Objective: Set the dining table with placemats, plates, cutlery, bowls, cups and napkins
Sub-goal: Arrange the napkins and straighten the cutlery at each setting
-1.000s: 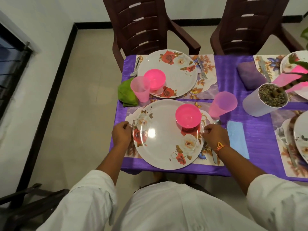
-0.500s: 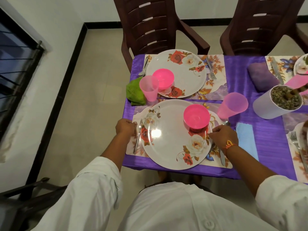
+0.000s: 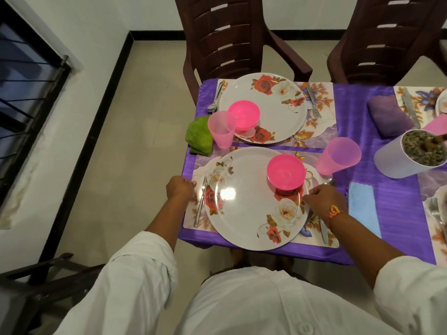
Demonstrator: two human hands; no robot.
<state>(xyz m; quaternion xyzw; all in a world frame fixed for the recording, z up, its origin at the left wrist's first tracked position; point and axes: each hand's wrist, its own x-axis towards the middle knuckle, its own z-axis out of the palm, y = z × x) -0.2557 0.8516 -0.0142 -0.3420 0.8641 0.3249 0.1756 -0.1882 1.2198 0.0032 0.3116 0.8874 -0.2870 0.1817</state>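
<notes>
The near floral plate [image 3: 242,213] lies on a floral placemat [image 3: 193,222] at the table's front left corner, with a pink bowl [image 3: 286,171] on its far right part. A fork [image 3: 200,201] lies left of the plate. A knife [image 3: 323,228] and a spoon [image 3: 329,182] lie to its right. My left hand [image 3: 180,189] is curled at the placemat's left edge and pinches it. My right hand [image 3: 324,201] covers the cutlery, its fingers pinching the plate's right rim. A pink cup [image 3: 338,155] and a blue napkin [image 3: 362,209] sit further right.
Behind is a second setting with a plate [image 3: 266,105], pink bowl [image 3: 244,114], pink cup [image 3: 221,129] and green napkin [image 3: 198,136]. A white plant pot [image 3: 408,155] and a purple napkin [image 3: 389,114] sit to the right. Two brown chairs [image 3: 229,37] stand at the far side.
My left hand has slid left off the plate's rim to the placemat's edge, uncovering the fork. My right hand stays at the plate's right rim. The view has shifted left.
</notes>
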